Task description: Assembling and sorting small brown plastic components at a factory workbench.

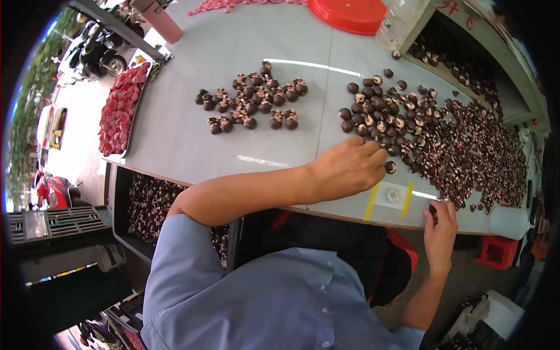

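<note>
head view: small dark round nuts

Red round lid, clear plastic bottle, tray of pink pieces, pink cup

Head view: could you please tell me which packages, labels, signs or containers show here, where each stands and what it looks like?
Clear plastic bottle: far table edge, upright, pale label band.
Red round lid: far edge, left of the bottle, flat.
Pink cup: far left corner, tall.
Yellow tape strips: near edge, two short bands by the right hand.
Red writing: on the bin wall, top right; small strokes.
No screens show.
</note>
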`<move>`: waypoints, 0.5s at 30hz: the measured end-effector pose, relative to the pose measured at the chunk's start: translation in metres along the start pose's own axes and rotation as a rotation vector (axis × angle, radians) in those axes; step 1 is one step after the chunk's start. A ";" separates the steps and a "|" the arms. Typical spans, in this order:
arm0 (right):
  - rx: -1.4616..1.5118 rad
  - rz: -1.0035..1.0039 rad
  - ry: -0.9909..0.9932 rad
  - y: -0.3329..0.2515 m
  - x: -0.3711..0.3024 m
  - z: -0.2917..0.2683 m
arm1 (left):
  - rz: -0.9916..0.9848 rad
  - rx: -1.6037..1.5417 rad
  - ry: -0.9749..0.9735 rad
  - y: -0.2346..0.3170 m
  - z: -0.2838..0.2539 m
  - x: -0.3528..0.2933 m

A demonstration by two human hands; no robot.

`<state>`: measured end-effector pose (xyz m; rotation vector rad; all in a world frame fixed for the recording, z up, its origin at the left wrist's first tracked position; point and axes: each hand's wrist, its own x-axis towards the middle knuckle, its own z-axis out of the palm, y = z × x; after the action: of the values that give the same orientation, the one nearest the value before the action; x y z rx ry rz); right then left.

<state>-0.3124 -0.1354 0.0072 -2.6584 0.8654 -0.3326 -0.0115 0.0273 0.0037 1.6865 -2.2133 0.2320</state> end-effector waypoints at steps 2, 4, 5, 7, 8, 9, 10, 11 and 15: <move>0.017 -0.008 -0.023 -0.006 0.006 0.001 | -0.054 0.000 0.028 0.001 0.003 -0.003; 0.055 -0.077 -0.015 -0.002 0.010 0.002 | -0.110 0.056 0.026 0.003 0.008 -0.006; 0.034 -0.125 -0.019 0.000 0.011 0.001 | -0.111 0.025 0.056 0.005 0.009 -0.008; 0.090 -0.115 -0.053 0.009 0.013 0.006 | -0.131 -0.013 0.101 0.008 0.014 -0.010; 0.160 -0.055 -0.095 0.015 0.012 0.009 | -0.148 -0.027 0.119 0.009 0.018 -0.012; 0.163 -0.001 -0.147 0.025 0.012 0.007 | -0.157 -0.020 0.115 0.011 0.020 -0.012; 0.156 0.056 -0.202 0.033 0.013 0.003 | -0.165 -0.019 0.114 0.012 0.023 -0.012; 0.044 0.063 -0.242 0.030 0.012 -0.003 | -0.172 -0.031 0.129 0.013 0.032 -0.010; -0.015 0.046 -0.205 0.029 0.023 -0.006 | -0.199 -0.079 0.088 0.016 0.041 -0.017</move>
<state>-0.3113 -0.1732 0.0048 -2.6237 0.8640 -0.0410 -0.0299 0.0331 -0.0394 1.8023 -1.9498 0.1621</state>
